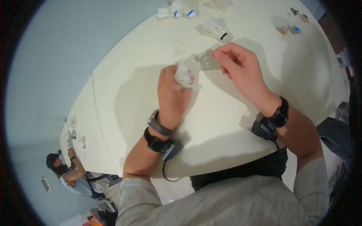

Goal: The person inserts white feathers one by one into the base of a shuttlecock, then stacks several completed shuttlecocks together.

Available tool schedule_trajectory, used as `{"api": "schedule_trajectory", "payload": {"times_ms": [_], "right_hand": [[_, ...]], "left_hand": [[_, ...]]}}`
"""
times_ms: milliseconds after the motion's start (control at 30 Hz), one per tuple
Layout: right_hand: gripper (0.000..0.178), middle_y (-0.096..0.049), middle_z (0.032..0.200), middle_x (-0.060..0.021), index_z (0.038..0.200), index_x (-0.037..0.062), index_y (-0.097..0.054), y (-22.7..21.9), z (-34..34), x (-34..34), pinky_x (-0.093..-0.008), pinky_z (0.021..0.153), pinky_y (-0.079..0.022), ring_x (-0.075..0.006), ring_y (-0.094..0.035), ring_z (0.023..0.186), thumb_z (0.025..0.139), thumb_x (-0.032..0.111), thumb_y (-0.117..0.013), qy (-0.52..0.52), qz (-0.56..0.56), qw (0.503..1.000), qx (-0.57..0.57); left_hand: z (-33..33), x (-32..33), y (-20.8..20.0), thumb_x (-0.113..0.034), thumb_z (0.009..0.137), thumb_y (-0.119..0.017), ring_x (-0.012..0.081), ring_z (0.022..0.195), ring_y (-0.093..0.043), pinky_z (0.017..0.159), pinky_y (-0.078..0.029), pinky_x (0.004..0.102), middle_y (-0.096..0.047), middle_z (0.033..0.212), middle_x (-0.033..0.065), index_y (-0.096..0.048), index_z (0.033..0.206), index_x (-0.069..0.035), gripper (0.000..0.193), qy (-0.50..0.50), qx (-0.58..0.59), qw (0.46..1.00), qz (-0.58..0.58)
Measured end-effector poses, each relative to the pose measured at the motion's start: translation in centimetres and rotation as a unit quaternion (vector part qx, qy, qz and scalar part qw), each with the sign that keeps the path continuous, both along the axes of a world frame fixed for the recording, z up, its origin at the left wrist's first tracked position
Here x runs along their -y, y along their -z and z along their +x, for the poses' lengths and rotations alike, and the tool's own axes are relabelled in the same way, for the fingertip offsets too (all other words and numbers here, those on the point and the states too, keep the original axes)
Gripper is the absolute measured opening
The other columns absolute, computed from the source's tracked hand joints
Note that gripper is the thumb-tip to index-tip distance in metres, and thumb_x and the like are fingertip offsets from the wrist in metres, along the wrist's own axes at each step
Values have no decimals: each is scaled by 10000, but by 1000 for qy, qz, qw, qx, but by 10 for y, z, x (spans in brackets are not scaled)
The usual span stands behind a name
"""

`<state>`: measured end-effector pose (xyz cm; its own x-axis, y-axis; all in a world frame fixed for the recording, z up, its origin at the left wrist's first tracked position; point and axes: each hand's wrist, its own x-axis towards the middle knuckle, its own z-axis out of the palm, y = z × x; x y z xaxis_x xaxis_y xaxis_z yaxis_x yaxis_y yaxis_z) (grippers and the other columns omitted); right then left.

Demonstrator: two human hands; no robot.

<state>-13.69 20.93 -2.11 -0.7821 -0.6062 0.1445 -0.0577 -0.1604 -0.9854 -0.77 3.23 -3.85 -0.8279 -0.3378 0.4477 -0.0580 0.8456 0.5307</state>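
My left hand is closed around a white feather shuttlecock, its feather ends turned up and a little blurred. Most of its lower part is hidden by my fingers. To the right, and apart from it, my right hand is raised over the table with thumb and forefinger pinched together. Whatever that pinch holds, if anything, is too small to make out. Just beyond my right hand lies a shuttlecock with a black band on its side.
At the far edge of the white table lie blue-banded shuttlecocks. Small rolls and little items sit at the far right. A person in a cap works at the table's left end, near more shuttlecocks.
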Motion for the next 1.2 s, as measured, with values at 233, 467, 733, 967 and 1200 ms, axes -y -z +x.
{"api": "schedule_trajectory", "payload": {"times_ms": [233,467,733,967,1200], "right_hand": [[147,-624,772,16,1028,-4,-678,1,-5,-1,-218,651,-462,-59,-569,709,1005,139,-647,-9,-19,999,42],[140,-655,830,-5,1040,0,-682,7,-4,0,-237,667,-480,-78,-598,739,1002,130,-648,-14,-7,999,49],[146,-617,798,7,1044,33,-682,10,-4,2,-197,557,-401,-42,-525,668,1026,168,-630,-10,-30,999,24],[181,-698,906,-46,1061,-32,-685,-2,-3,-1,-257,721,-532,-101,-641,793,1004,136,-648,-12,-9,999,41],[184,-698,896,-45,1064,-30,-689,-7,-3,-1,-256,715,-525,-98,-637,795,1006,140,-645,-17,-6,999,49]], "left_hand": [[-2,-2,-3,12,872,-723,264,796,-735,720,-556,318,-735,872,147,-587,1012,4,195,-24,11,999,-43],[5,7,11,18,881,-712,239,845,-712,778,-545,331,-717,904,130,-567,1012,-11,198,-17,-17,998,51],[5,10,7,4,892,-730,191,834,-661,798,-530,320,-696,909,96,-571,1037,-16,216,7,39,997,72],[9,8,-4,61,889,-687,208,836,-666,799,-533,313,-684,910,109,-567,1047,4,206,25,34,997,61],[11,4,-14,155,837,-571,295,898,-664,809,-523,362,-659,931,153,-565,1062,19,262,64,69,995,18]]}}
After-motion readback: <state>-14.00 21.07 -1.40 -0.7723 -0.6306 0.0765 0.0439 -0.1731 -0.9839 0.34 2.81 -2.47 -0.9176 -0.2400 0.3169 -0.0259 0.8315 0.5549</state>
